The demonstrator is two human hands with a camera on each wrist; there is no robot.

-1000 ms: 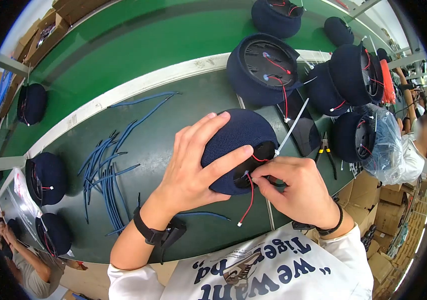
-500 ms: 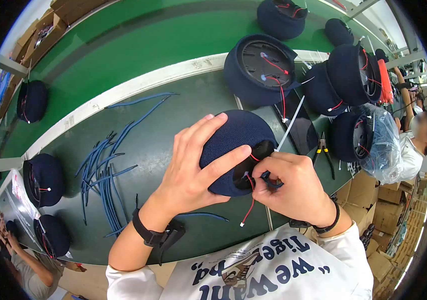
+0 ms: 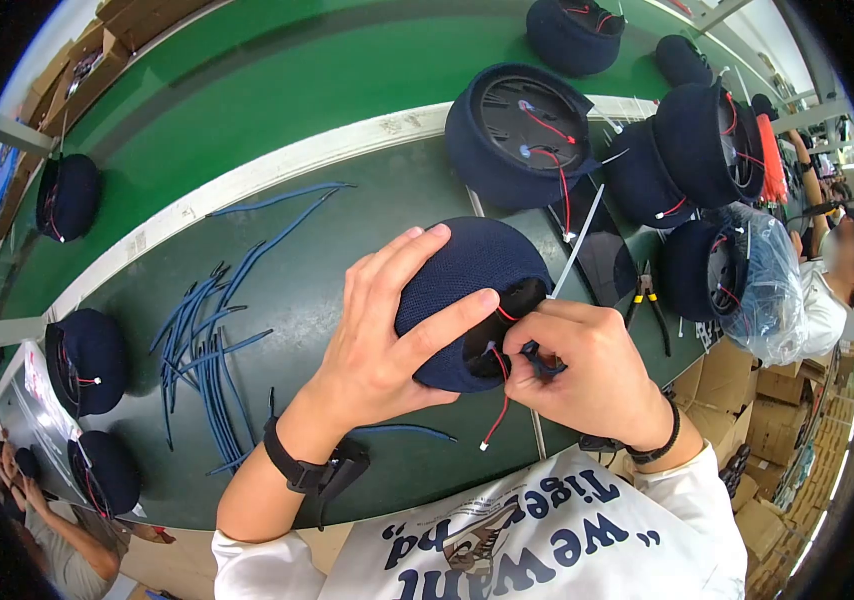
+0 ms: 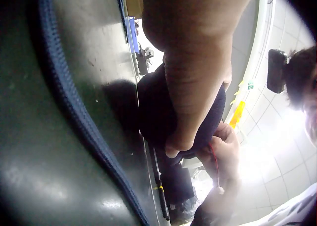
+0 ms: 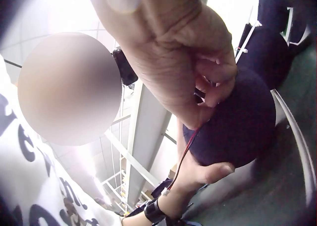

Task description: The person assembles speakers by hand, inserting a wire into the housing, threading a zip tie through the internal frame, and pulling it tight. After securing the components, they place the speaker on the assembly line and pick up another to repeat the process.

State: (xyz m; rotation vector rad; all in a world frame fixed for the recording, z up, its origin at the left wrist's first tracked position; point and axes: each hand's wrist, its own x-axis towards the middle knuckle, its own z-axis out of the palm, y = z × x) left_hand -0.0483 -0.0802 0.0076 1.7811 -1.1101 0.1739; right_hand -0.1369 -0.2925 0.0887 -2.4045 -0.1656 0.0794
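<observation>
My left hand holds a round navy fabric-covered housing, fingers spread over its top and side. At the dark opening in the housing, my right hand pinches a bunched edge of dark navy fabric between thumb and curled fingers. A red wire with a white plug hangs out below the opening. By the right knuckles, a white cable tie sticks up. In the right wrist view the housing sits beneath the right fingers, the inside of its opening hidden.
Blue cords lie in a loose bundle on the green table. A finished-looking larger housing, a dark flat panel and yellow-handled pliers are beyond. More housings stand right, some left. A clear plastic bag hangs nearby.
The right fingers have curled in more, and a bunch of dark fabric now shows between them. The cable tie leans slightly differently. The left hand keeps its hold on the housing.
</observation>
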